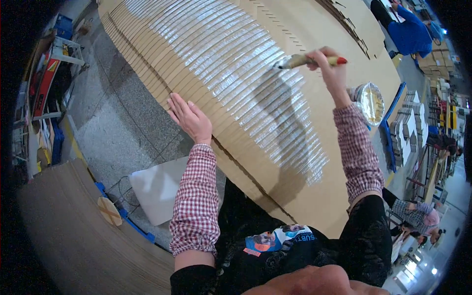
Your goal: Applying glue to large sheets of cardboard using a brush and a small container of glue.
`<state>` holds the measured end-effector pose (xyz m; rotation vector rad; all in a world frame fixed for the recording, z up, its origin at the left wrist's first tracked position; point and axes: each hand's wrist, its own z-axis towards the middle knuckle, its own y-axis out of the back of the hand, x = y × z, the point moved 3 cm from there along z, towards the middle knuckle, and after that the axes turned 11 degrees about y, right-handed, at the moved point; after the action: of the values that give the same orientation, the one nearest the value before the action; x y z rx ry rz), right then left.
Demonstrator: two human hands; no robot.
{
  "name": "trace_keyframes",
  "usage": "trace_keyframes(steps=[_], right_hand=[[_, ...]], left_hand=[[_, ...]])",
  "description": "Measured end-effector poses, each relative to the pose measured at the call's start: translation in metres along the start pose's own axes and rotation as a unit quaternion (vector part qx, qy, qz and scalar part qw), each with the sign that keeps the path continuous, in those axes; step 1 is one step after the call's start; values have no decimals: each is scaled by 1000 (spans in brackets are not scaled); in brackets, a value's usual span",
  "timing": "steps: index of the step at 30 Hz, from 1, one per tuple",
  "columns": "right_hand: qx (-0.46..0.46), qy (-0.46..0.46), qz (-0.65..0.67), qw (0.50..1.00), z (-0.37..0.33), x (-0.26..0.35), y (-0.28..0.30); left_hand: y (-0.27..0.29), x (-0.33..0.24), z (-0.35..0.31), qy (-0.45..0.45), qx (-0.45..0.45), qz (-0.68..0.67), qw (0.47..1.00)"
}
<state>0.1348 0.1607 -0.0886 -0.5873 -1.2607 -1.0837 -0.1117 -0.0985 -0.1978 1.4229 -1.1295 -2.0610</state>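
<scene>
Brushing glue across fanned cardboard flaps.

The right hand is clenched around a brush, its bristles touching the wet, shiny strip on the overlapped cardboard sheets. The left hand lies flat and released, fingers spread, on the stack's near edge. A foil-lined glue bowl sits just beside the right wrist.

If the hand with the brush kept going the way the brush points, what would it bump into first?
The right hand holds a paintbrush whose bristles point toward the person's left, over the fanned cardboard sheets. It would probably meet their shiny wet strip first, though how high the bristles sit above it is unclear.
</scene>
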Motion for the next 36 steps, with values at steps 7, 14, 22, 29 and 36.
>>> trace_keyframes(steps=[7, 14, 22, 29, 36], right_hand=[[4, -114, -67, 991, -95, -11, 71], [-22, -24, -59, 998, -58, -4, 42], [4, -146, -114, 983, -143, 13, 100], [3, 52, -30, 998, 11, 21, -53], [160, 139, -213, 954, -31, 21, -60]], left_hand=[[2, 3, 0, -13, -17, 3, 1000], [-8, 0, -3, -8, -30, -16, 999], [4, -1, 2, 2, -17, 15, 1000], [-8, -1, -3, 8, -6, 10, 1000], [10, -2, 1, 16, -15, 19, 1000]])
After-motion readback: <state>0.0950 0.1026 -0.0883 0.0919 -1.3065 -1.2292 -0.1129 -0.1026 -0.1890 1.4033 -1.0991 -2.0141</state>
